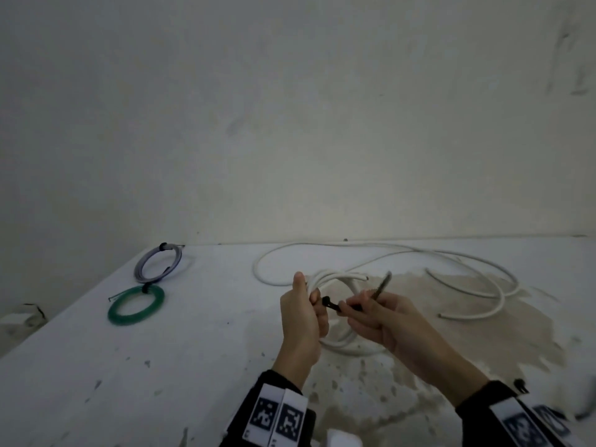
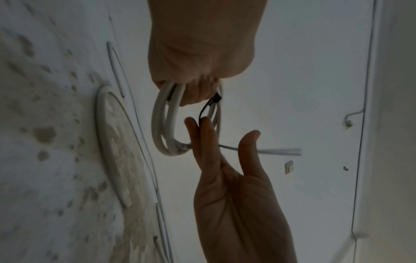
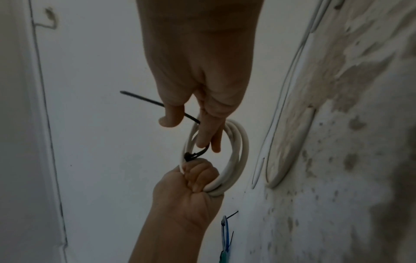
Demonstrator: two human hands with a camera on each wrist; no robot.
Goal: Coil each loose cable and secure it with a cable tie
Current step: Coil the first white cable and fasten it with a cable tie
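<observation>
My left hand [image 1: 304, 312] grips a white cable coil [image 1: 343, 346] in a fist and holds it above the table. A black cable tie [image 1: 329, 303] is looped round the coil beside that fist, its head [image 2: 217, 97] close to my left fingers. My right hand [image 1: 367, 312] pinches the tie's strap between its fingers [image 3: 206, 137]. The tail [image 3: 139, 97] sticks out past the thumb. A second white cable [image 1: 451, 262] lies loose across the far right of the table.
A green coil [image 1: 135, 304] and a grey coil [image 1: 158, 262], each with a black tie, lie at the table's [image 1: 96, 366] far left near its edge. A wall stands behind. A small black item [image 1: 521, 385] lies by my right sleeve.
</observation>
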